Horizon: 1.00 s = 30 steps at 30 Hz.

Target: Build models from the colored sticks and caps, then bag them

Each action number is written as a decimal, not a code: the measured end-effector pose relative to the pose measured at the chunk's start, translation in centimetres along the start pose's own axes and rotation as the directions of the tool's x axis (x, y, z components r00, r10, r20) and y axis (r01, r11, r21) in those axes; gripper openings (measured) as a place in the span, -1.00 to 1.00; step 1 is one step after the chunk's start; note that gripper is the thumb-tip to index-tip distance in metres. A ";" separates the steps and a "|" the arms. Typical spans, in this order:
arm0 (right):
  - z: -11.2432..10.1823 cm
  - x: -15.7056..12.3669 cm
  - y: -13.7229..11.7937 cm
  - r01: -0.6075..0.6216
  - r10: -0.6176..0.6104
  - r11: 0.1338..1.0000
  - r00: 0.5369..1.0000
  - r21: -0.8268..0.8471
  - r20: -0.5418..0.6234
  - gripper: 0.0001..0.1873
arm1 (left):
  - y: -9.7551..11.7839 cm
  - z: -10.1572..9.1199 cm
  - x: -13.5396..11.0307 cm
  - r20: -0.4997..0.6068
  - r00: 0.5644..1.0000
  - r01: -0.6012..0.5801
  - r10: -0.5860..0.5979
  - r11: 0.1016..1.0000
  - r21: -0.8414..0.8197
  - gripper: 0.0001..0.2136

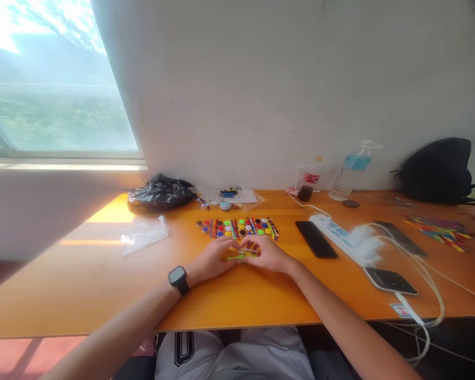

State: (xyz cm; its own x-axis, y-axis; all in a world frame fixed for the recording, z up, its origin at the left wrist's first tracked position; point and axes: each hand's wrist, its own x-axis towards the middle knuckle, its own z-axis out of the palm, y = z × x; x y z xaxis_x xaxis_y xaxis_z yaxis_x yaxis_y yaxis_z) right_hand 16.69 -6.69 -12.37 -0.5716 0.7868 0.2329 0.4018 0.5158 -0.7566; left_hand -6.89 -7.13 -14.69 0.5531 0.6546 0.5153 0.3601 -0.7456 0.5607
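My left hand, with a black watch on its wrist, is curled low over the table. Facing it, my right hand has its fingers bent, and the fingertips of both hands nearly meet. A thin pale stick shows between the fingers, seemingly in the right hand's grip. A yellow-green strip lies close by the left fingertips; whether that hand grips it is hidden. Just beyond the hands are rows of colored round pieces with bundles of thin colored sticks between them.
To the right are a black phone, a white power strip, cables and another phone. Colored strips and a black backpack lie farther right. A black plastic bag and a clear bag are left; a bottle stands behind.
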 end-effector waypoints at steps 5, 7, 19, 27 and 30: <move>0.0 0.1 0.3 0.069 -0.070 0.997 0.997 -0.034 -0.028 -0.88 | 0.0 0.0 0.1 0.023 1.000 -0.007 0.009 0.998 -0.067 -0.82; -0.2 0.2 0.5 0.088 -0.090 0.995 0.996 -0.040 -0.028 -0.92 | 0.0 -0.1 0.1 0.033 0.999 -0.017 0.020 0.996 -0.084 -0.85; -1.0 0.0 0.7 0.026 -0.032 0.995 0.998 -0.093 -0.053 -0.93 | 0.3 -0.5 0.3 0.034 0.999 0.013 -0.010 0.997 -0.078 -0.86; -1.2 0.0 0.3 0.004 -0.010 0.995 0.998 -0.104 -0.059 -0.92 | -0.2 -0.2 0.4 0.057 0.994 -0.091 0.090 0.996 0.020 -0.88; -1.3 -0.1 0.0 0.007 -0.016 0.993 0.997 -0.120 -0.071 -0.96 | -0.2 -0.2 0.3 0.055 0.996 -0.079 0.074 0.992 0.097 -0.90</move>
State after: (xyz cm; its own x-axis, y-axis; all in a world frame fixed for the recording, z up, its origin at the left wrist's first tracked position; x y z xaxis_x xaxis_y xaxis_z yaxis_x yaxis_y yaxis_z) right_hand 17.63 -6.34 -11.58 -0.5254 0.8008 0.2875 0.4811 0.5583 -0.6759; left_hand -6.94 -6.81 -14.55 0.6190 0.5899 0.5185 0.3863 -0.8035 0.4529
